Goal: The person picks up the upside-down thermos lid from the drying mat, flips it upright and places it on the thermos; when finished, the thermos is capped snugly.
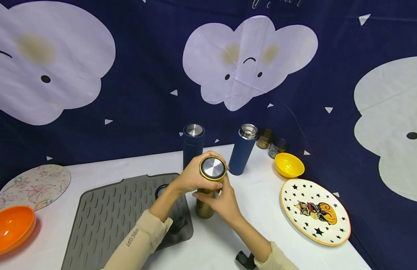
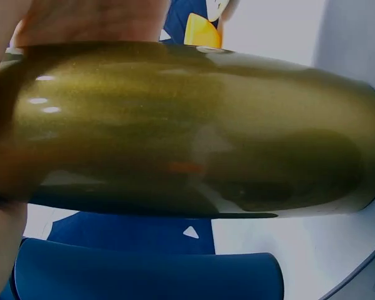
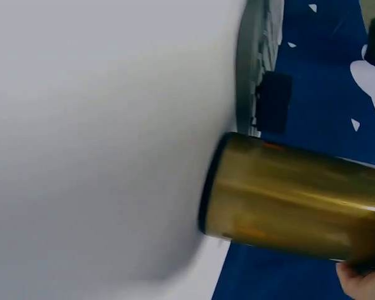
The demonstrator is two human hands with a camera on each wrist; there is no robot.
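Gold flask, rigid, likely slick: left hand grips cap, right hand wraps body.

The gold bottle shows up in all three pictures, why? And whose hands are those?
A person wears three cameras: one on the head, one on each wrist. The head view looks down at a white table. The left hand grips the top of the gold bottle by its lid, and the right hand holds its body. The wrist views see that bottle very close. Nearby stand two blue bottles, a yellow bowl, a star plate, an orange bowl and a grey mat.
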